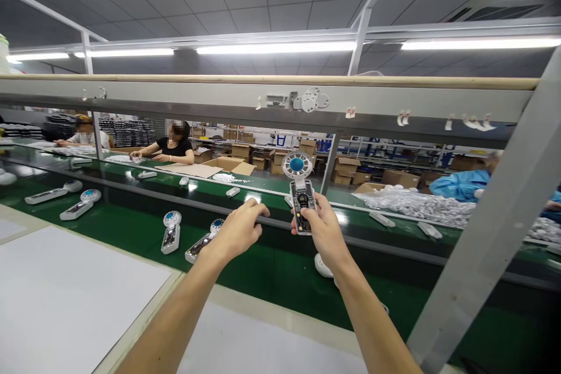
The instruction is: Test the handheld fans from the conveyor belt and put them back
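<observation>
In my right hand (322, 222) is a white handheld device (302, 204), held upright with my thumb across its front. Its round head has a ring of slots around a blue centre, and dark electronic parts show in its uncovered handle. My left hand (243, 225) hovers over the belt, left of the device and apart from it, its fingers loosely bent and nothing seen in them. A similar device (199, 247) lies on the belt, partly hidden behind my left forearm. Another one (171, 232) rests farther left. Beneath my right wrist, a white rounded part (323, 266) is partly covered.
The green conveyor belt (123, 216) carries more devices at left. White sheets (79, 292) cover the near worktop. A grey post (482, 228) slants up at right, and a shelf beam (197, 93) crosses ahead. Beyond it sit co-workers, with bagged white parts (412, 204) at right.
</observation>
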A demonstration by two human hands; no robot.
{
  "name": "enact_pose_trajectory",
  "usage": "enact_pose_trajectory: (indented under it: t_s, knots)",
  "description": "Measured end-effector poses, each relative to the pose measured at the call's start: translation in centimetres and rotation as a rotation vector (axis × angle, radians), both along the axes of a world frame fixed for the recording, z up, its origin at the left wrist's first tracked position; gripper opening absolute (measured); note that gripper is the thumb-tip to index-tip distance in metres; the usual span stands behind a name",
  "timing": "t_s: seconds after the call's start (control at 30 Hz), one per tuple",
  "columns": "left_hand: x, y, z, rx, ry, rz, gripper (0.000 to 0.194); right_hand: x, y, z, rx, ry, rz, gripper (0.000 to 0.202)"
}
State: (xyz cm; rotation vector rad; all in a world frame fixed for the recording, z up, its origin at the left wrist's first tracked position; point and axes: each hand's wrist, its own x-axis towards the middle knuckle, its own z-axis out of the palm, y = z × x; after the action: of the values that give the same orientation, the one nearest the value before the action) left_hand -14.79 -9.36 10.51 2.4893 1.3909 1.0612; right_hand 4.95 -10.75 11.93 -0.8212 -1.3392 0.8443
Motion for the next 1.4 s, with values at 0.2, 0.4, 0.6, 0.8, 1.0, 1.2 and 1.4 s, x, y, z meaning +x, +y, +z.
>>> enact_pose_trajectory:
  t_s: [0.2,0.4,0.6,0.8,1.0,1.2,1.4]
  knots:
    - [0.3,0.0,0.3,0.152,-0.146,-0.079,0.046,-0.1,-0.3,0.2,0.006,0.017,0.022,0.048]
    - [0.2,-0.3,0.7,0.289,-0.340,-0.128,0.038,-0.4,-0.4,0.3,-0.055,0.085,0.072,0.046]
    - [0.1,-0.1,0.4,0.299,-0.408,-0.138,0.038,-0.1,-0.5,0.6,-0.121,0.174,0.159,0.046]
    - [-0.2,-0.1,0.6,0.300,-0.454,-0.124,0.038,-0.4,-1.1,0.9,-0.122,0.169,0.117,0.054]
    - [-0.3,-0.2,0.7,0.286,-0.430,-0.120,0.036,-0.7,-1.4,1.0,-0.120,0.158,0.120,0.053]
    - [-0.2,-0.3,0.7,0.264,-0.390,-0.117,0.034,-0.7,-1.2,0.9,-0.096,0.156,0.095,0.051]
    - [-0.1,-0.3,0.6,0.221,-0.353,-0.114,0.031,-0.9,-1.0,0.6,-0.111,0.141,0.088,0.051]
